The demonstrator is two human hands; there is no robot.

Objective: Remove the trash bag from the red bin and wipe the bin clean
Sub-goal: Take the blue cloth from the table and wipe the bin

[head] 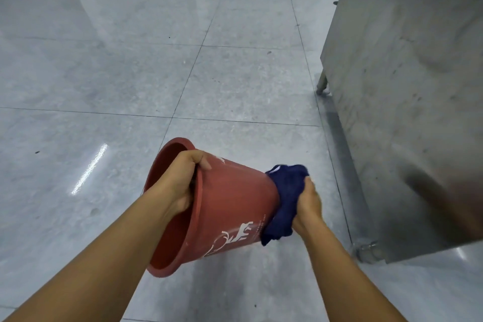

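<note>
We hold the red bin (230,206) tipped on its side above the floor (104,73), its open mouth facing lower left and its base facing right. Our left hand (180,185) has a closed grip on the rim, fingers inside the mouth and thumb over the outer wall. Our right hand (308,204) has a closed grip on a dark blue cloth (285,198), which is pressed against the base of the bin. No bag shows at the visible part of the rim. White printed figures mark the bin's wall. The floor consists of large glossy pale grey tiles with thin dark joints, a few dark specks and a bright streak of reflected light at left. A stainless steel cabinet (405,86) on short legs stands at right. White frames line the far wall.
</note>
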